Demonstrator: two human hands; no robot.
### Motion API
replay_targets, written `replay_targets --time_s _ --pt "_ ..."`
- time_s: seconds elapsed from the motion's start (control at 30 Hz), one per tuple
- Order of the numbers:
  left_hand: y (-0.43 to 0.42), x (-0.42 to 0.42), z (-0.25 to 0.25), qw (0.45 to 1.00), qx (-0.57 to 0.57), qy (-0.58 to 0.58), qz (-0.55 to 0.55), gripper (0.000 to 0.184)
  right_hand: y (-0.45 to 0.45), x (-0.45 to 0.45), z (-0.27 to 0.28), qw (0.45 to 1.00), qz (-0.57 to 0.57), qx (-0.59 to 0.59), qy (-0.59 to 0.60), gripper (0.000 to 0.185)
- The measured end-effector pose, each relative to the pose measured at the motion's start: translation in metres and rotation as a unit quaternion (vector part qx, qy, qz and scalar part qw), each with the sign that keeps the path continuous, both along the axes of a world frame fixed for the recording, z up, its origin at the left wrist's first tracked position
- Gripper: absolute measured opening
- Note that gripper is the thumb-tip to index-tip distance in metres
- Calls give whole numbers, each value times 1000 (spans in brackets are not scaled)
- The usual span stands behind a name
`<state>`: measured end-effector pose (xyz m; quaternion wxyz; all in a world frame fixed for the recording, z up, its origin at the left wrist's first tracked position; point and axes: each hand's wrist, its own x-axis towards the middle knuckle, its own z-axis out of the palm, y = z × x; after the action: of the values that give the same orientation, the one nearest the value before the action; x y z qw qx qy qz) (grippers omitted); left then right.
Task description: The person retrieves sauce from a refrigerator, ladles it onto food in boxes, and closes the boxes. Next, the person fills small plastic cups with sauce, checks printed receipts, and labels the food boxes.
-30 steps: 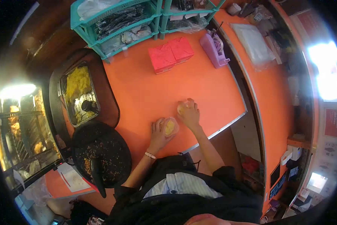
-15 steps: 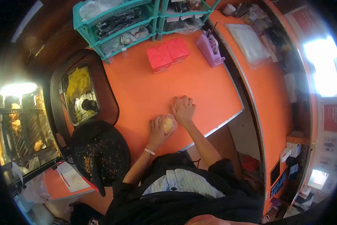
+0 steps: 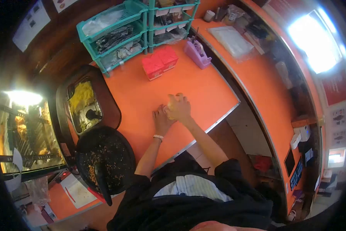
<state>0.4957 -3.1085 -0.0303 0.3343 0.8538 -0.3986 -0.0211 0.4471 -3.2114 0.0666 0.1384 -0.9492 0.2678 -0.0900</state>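
My left hand (image 3: 163, 120) is curled round the side of a small clear plastic cup (image 3: 168, 109) over the orange counter (image 3: 138, 92). My right hand (image 3: 179, 108) lies across the cup's top, its fingers bent over it. Between them the two hands cover most of the cup, so its contents and any lid are hidden now. Beyond the hands stand red boxes (image 3: 160, 63), side by side.
To the left are a metal pan of yellow rice (image 3: 81, 94) and a round black pan (image 3: 119, 154) with crumbs and a black handle. Teal basket racks (image 3: 103, 63) and a purple holder (image 3: 198, 56) stand at the back. A lit food cabinet (image 3: 26, 131) is far left.
My right hand has moved from the counter beside the cup onto its top. My left hand still holds the cup, whose yellow contents were visible before. The camera view has shifted.
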Motion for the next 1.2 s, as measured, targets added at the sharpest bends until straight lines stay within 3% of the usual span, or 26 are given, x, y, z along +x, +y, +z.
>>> replay_targets --time_s 0.2,0.27,0.33,0.4,0.47,0.53,0.57,0.67,0.73,0.83,0.9,0.97,1.0,1.1,1.17,1.2 --pt "-19 0 -15 999 -26 -16 15 88 9 1 -11 998 -65 -17 -5 77" --pt "-25 -1 -15 998 -24 -45 21 90 2 -10 -1 996 -58 9 -65 76" --pt "-24 -6 4 986 -160 43 2 88 -15 -40 16 991 -71 30 -109 71" --pt "-24 -11 5 980 -196 28 -21 85 -35 -89 21 982 -95 45 -160 67" --pt "-33 -20 18 947 -292 126 -56 68 -53 -162 23 953 -135 95 -256 58" --pt "-48 -20 31 907 -307 270 -107 29 -68 -248 5 937 -191 120 -265 57" --pt "-55 -20 30 906 -310 254 -137 28 -68 -295 1 930 -227 126 -261 56" --pt "-68 -18 24 928 -311 -89 -186 29 -46 -440 -9 891 -358 159 -231 58" --pt "-64 -57 43 945 -282 -157 -61 48 -23 -537 -28 845 -463 228 -138 65" --pt "-60 -101 46 929 -260 -245 95 53 32 -662 -156 801 -551 224 -69 70" --pt "-61 -133 30 932 -265 -237 71 53 82 -722 -249 746 -536 389 -61 82" --pt "-65 -171 13 935 -265 -228 52 55 135 -750 -292 747 -408 525 -8 59" --pt "-72 -193 6 936 -265 -226 43 56 134 -760 -285 744 -410 527 -12 59" --pt "-118 -277 -12 937 -274 -216 15 58 132 -765 -221 435 -501 747 -19 47" --pt "-175 -337 -11 938 -275 -210 1 60 116 -791 -203 314 -512 799 -22 43" --pt "-212 -362 -11 938 -277 -209 -3 60 100 -815 -198 384 -442 809 -52 41"
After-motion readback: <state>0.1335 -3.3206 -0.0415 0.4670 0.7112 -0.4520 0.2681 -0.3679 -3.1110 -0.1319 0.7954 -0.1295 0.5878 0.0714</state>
